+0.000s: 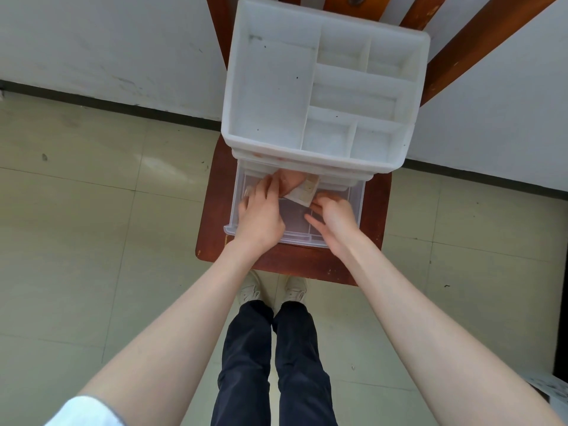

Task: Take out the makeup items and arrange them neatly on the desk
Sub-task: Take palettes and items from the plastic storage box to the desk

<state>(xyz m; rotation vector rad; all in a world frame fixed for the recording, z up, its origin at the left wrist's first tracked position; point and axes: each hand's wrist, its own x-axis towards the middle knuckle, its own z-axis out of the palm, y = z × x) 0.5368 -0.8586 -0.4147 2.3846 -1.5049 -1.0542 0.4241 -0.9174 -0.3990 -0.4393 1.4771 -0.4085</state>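
Observation:
A white plastic organizer (322, 87) with several empty top compartments stands on a wooden chair (307, 262). Its clear bottom drawer (353, 207) is pulled out toward me. Both of my hands are inside the drawer. My left hand (261, 210) grips a soft pink item (290, 179) at the drawer's back. My right hand (333, 216) pinches the near edge of a flat beige packet (304, 190) that lies against the pink item. The rest of the drawer's contents are hidden under my hands.
The chair stands against a white wall (107, 41), with its slatted back behind the organizer. My legs and pale shoes (273, 290) are just in front of the seat on the tiled floor (92, 226). A pale box corner (553, 388) shows at the right edge.

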